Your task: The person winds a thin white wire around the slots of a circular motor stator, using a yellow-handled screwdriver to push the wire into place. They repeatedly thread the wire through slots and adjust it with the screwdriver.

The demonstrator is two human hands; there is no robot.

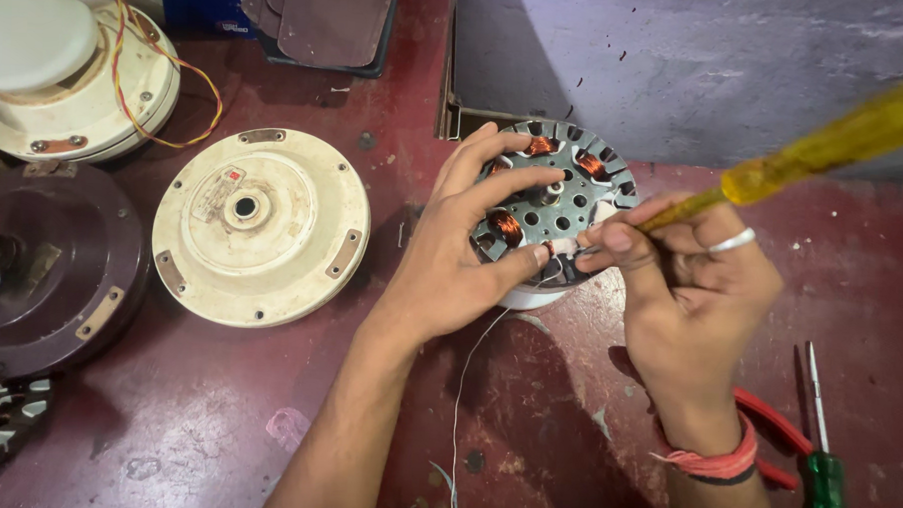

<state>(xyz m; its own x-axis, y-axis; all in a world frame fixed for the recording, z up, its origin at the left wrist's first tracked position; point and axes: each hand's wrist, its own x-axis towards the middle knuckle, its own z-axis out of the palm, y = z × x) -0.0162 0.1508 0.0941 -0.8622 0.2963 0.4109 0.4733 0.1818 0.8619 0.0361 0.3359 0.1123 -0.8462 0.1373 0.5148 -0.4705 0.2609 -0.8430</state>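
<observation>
stator: we have the round slotted stator [558, 203] with copper coils lying flat on the dark red bench [216, 416], just right of the cream motor cover [260, 225], near the grey wall.
left hand: our left hand [451, 259] grips the stator's near-left rim, index finger laid over the top towards the hub, thumb pinching at the near edge.
right hand: our right hand [686, 282] is closed around the yellow-handled screwdriver [825, 147] while its fingertips pinch something small and pale at the near slot; can't tell what.
thread: a thin white thread [462, 385] trails from that slot down the bench towards us.
how-to: we judge it best to keep the stator pinned flat, work one slot only, keep the thread taut, and keep the tool off the copper.
axis: stator shaft axis points straight up, face to camera; screwdriver's long axis runs from the slot up and right, handle away.
nearby: green-handled screwdriver [824, 467] and red-handled pliers [771, 425] lie by our right wrist, untouched.
</observation>
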